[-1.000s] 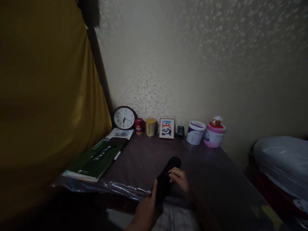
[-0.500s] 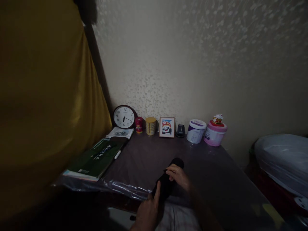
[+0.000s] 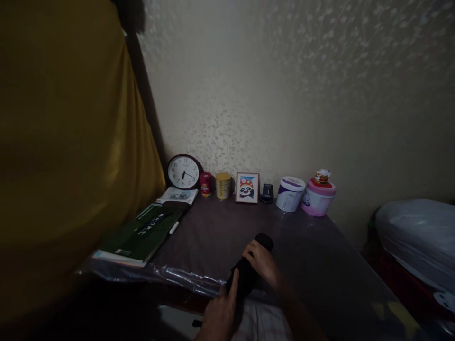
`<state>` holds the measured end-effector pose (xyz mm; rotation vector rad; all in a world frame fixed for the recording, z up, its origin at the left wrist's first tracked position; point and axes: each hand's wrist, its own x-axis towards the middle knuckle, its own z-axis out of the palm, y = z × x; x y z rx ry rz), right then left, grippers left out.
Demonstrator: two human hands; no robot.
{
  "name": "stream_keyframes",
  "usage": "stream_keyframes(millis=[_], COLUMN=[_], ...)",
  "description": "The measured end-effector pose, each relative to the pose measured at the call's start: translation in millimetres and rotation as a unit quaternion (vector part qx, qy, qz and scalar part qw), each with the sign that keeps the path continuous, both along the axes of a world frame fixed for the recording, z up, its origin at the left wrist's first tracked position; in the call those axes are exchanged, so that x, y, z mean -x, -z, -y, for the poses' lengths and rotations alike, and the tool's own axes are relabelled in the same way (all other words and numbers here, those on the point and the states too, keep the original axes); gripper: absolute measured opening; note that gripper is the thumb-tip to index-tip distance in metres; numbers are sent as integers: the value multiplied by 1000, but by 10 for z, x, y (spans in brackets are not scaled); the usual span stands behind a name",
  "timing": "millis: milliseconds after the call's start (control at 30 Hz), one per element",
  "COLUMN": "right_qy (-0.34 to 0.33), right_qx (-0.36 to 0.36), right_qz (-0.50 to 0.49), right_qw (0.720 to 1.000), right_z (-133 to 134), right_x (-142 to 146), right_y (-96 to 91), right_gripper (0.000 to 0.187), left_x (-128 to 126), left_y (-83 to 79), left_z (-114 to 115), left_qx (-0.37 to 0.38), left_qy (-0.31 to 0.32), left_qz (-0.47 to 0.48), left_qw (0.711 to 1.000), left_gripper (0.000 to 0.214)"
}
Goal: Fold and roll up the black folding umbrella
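A long black bundle [image 3: 244, 279] that looks like a folded umbrella lies aslant over the table's near edge, its rounded end [image 3: 263, 240] pointing away to the right. At its near end is my left hand [image 3: 221, 310], closed round it with the index finger stretched along its side. Farther up, my right hand [image 3: 261, 261] has its fingers curled over the top and pressed against the dark cloth. The room is dim, so the bundle's details and its lower end are hard to see.
Along the wall stand a clock [image 3: 184, 172], a red tub [image 3: 205, 184], a yellow canister [image 3: 223, 186], a framed panda picture [image 3: 247, 188], a black stapler-like object [image 3: 267, 193], a white tub [image 3: 290, 195] and a pink tub [image 3: 317, 201]. Green book [image 3: 142, 237] at left, white pen [image 3: 174, 228] beside it.
My right hand's fingers have gone from pinching a small edge of the black bundle to lying curled over it, slightly farther left. My left hand has barely moved.
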<state>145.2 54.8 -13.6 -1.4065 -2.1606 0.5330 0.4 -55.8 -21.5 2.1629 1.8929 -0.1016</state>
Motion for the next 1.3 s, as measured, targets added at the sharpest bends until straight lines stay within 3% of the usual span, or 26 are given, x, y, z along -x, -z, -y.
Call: stream_keyframes(millis=[100, 267, 400, 500, 667, 800, 900, 1033, 1200, 1300], right_qy=[-20, 2, -50, 17, 167, 229, 245, 217, 37, -45], right_qx=[-21, -65, -43, 0, 43, 65, 67, 35, -36, -32], right_qz=[43, -25, -47, -184, -348, -410, -414, -376, -220, -104], right_qw=[999, 998, 997, 983, 922, 880, 874, 900, 974, 993], right_z=[2, 0, 22, -41, -141, -60, 5, 26, 46, 64], right_x=[7, -35, -76, -183, -535, -752, -781, -611, -242, -91], right_y=[-44, -62, -37, 37, 323, 550, 572, 338, 9, -25], right_gripper=[25, 29, 28, 28, 37, 43, 46, 42, 27, 27], left_x=[27, 92, 139, 173, 133, -1, -75, -93, -96, -83], left_y=[26, 96, 131, 103, -14, -36, -16, -35, -64, -51], left_z=[-26, -68, -57, -19, 36, 22, -10, -47, -91, -139], left_qx=[9, 32, 22, 8, -20, -29, -7, 21, 49, 71], left_qy=[-3, 5, -1, -21, -48, -41, -43, -50, -66, -75], left_qz=[16, 57, 94, 131, 108, 78, 55, 36, 46, 50], left_qw=[1000, 998, 995, 991, 993, 996, 998, 998, 996, 993], left_gripper=[77, 83, 80, 81, 79, 80, 80, 79, 79, 78])
